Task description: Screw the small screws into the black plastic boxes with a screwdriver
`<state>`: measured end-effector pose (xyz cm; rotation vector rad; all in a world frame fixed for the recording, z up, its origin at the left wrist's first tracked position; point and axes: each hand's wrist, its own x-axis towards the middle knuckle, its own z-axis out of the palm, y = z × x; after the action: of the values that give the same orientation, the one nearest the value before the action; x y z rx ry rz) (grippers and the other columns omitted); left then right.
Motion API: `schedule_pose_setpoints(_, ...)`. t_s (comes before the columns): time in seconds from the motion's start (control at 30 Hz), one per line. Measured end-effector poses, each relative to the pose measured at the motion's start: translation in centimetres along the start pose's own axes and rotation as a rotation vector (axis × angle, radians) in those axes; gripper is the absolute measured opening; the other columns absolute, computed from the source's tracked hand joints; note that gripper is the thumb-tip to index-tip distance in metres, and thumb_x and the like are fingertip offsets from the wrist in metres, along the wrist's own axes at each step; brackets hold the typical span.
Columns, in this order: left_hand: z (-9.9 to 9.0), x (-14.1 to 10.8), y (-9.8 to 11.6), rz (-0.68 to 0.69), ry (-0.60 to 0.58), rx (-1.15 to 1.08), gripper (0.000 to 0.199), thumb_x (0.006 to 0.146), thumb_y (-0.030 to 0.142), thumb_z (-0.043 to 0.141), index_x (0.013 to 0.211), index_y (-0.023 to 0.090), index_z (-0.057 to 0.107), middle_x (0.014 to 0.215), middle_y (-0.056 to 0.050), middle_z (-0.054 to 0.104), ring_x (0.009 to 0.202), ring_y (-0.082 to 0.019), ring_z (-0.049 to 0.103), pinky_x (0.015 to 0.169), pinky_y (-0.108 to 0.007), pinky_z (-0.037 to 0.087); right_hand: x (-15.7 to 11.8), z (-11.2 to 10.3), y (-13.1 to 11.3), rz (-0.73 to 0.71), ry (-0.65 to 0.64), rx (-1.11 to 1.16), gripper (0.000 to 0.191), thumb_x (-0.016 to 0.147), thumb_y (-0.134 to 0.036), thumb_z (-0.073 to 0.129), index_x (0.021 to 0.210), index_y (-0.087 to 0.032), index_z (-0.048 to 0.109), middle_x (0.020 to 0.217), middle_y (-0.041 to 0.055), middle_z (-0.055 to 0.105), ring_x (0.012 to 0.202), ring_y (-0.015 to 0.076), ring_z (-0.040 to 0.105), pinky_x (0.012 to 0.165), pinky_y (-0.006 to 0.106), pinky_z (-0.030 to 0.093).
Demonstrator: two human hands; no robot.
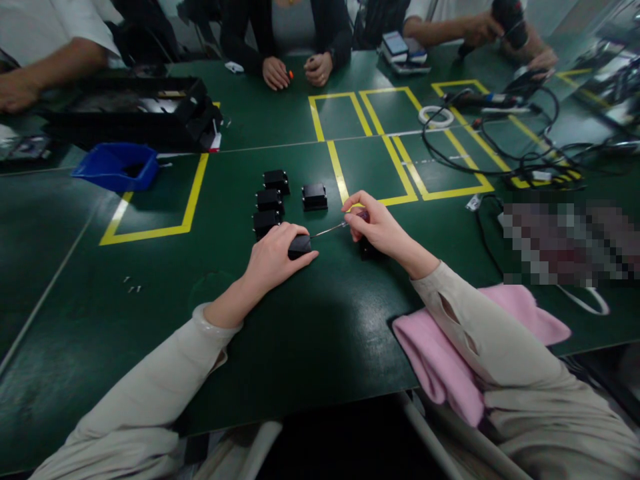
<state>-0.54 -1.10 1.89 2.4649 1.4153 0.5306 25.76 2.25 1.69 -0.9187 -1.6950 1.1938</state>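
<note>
My left hand [277, 257] is closed around a small black box-shaped part [299, 247] on the green table. In my right hand [373, 223] is a screwdriver [332, 230], gripped by its dark reddish handle, its thin metal shaft pointing left with the tip at the part's right side. Beyond my left hand several similar black parts [270, 200] stand in a column, with small shiny bits at their ends. One more black part [315, 195] sits to their right. Another dark piece [368, 249] lies partly hidden under my right hand.
A blue bin [120, 165] and stacked black trays [135, 113] stand at the left. Tiny screws [133, 288] lie front left. Cables [530, 143] and a white ring [436, 117] are at the right. A pink cloth [445, 360] lies under my right forearm. Several people sit opposite.
</note>
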Motion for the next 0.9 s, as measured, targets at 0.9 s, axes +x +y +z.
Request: schedule_pose_setpoints(0.9,0.27,-0.13,-0.25,-0.07,0.012,-0.04,0.055,0.094,0.056,0.07,0.135,0.023,0.052,0.122,-0.011,0.071,0.112,-0.033,0.068,0.092,-0.046,0.054,0.04,-0.08,-0.12,0.019,0.014,-0.024,0.01,0.101,-0.026,0.061,0.101,-0.023,0.052,0.058,-0.0105,0.052,0.049,0.0095,0.055,0.054,0.024,0.041)
